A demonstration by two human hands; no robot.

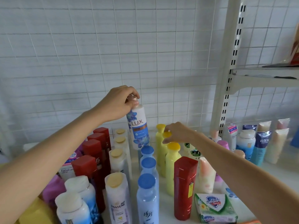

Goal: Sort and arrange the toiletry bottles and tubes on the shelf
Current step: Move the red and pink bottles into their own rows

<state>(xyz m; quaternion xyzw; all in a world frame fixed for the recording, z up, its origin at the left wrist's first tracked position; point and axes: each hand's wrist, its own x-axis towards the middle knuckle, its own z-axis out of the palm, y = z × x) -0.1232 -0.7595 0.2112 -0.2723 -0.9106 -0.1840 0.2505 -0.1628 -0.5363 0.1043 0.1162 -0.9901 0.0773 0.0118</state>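
Your left hand (119,105) grips white Lux bottle (138,126) by cap, lifted, tilted, above back of blue bottle row (147,172). Your right hand (177,132) pinches cap of middle yellow bottle (163,152) standing on shelf (252,206).

Shiny plastic on the tall red bottle (184,188), matt-looking painted metal shelf upright (226,78), and the soap pack (215,209) looks like glossy film wrap.
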